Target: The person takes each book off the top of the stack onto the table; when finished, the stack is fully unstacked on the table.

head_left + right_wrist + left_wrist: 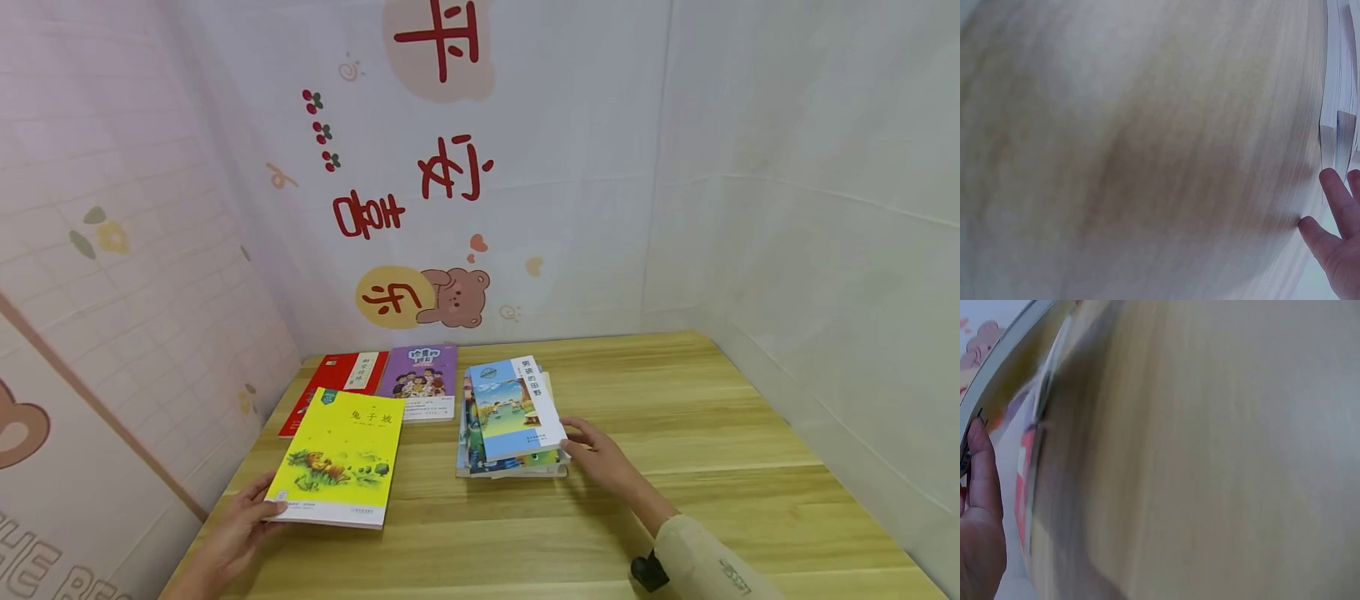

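My left hand (243, 521) pinches a yellow book (337, 454) at its near left corner, thumb on the cover. The book is held above the table and overlaps a red book (326, 383) and a purple book (423, 379) in the head view. In the left wrist view, the left hand (982, 506) grips the book's edge from below. A stack of books stands mid-table, topped by a blue-and-white book (517, 408). My right hand (600, 454) is at the stack's right side, fingertips at its edge. The right wrist view shows its fingers (1338, 197) spread beside the page edges.
The wooden table (675, 400) extends to the right of the stack and in front of it. A white cloth wall (585, 208) with red characters and a bear rises behind it. A small black object (648, 572) sits at the right sleeve (705, 558).
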`<state>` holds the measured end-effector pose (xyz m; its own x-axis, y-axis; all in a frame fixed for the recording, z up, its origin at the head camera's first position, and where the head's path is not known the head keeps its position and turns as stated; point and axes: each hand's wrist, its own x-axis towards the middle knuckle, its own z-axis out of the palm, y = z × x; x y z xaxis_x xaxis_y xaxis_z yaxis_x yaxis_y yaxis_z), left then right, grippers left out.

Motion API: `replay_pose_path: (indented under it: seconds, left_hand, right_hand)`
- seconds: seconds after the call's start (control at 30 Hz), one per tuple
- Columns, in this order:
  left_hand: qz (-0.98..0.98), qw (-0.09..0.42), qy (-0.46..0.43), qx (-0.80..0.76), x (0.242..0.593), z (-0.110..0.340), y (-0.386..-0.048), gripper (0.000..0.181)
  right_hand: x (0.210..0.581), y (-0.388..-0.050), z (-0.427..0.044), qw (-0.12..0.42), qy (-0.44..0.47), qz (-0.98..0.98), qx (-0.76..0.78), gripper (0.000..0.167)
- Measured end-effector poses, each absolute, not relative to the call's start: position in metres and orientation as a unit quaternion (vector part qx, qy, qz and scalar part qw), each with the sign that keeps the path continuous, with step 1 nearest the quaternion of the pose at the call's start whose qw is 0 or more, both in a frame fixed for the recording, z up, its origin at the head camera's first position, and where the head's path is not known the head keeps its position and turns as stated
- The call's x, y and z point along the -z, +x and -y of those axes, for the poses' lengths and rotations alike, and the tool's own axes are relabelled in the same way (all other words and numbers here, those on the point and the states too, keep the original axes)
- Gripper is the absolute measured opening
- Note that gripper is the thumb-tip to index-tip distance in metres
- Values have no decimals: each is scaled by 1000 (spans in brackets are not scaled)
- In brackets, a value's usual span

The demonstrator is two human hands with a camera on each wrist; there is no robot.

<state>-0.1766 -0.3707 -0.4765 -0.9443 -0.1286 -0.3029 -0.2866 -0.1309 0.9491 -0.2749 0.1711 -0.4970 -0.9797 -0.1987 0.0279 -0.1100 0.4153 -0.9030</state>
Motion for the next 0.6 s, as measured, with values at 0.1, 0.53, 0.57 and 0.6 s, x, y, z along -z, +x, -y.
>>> replay_pose_path:
  seconds: [0.1,0.53,0.57,0.6]
  left_hand:
    - [-650,68,-158,-740,483,389,-167,81]
    - [-674,142,-164,-706,499,452,-145,91]
    - [-670,149,-162,-709,500,455,-143,92]
    - [-670,156,-156,-709,500,459,-140,93]
  right_hand:
    - [496,-275,-171,43,-91,-839,534,42]
    - [495,-272,-170,46,-92,-839,534,43]
    - [496,-273,-170,46,-95,-840,533,44]
    - [496,-273,-169,47,-94,-839,535,44]
